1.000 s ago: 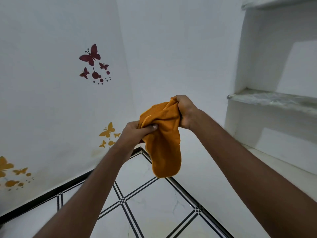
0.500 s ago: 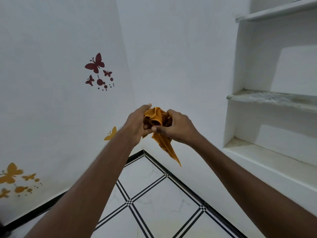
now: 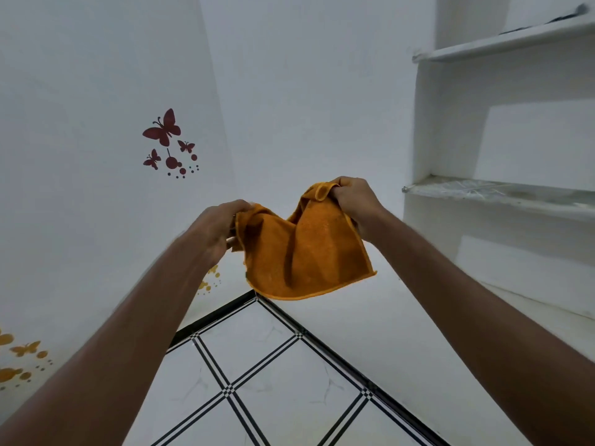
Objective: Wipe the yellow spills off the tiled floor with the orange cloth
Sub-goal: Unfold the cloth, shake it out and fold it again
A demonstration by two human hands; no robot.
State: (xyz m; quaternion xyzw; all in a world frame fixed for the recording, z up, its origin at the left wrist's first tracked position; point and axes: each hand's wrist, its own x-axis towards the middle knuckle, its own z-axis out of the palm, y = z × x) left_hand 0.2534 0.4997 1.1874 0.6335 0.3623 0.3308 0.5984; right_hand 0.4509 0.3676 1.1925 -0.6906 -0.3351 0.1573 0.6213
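The floor [image 3: 267, 365] is lying nearest below, white tiles with black lines; no yellow spill is showing on the part in view, so the wiping is not yet begun. Above it the cloth [image 3: 302, 252], bunched between the hands half a second ago, is now hanging spread out in the air; I judge the person is opening it to get a flat face for wiping. The left hand [image 3: 219, 226] is pinching its left corner with fingers closed; the right hand [image 3: 354, 201] is gripping the upper right corner, also closed, and the two are now apart. Farther off, butterfly stickers [image 3: 164, 130] are dotting the left wall; shelves [image 3: 502, 201] are jutting out at right, well clear; nothing is blocking the way down.
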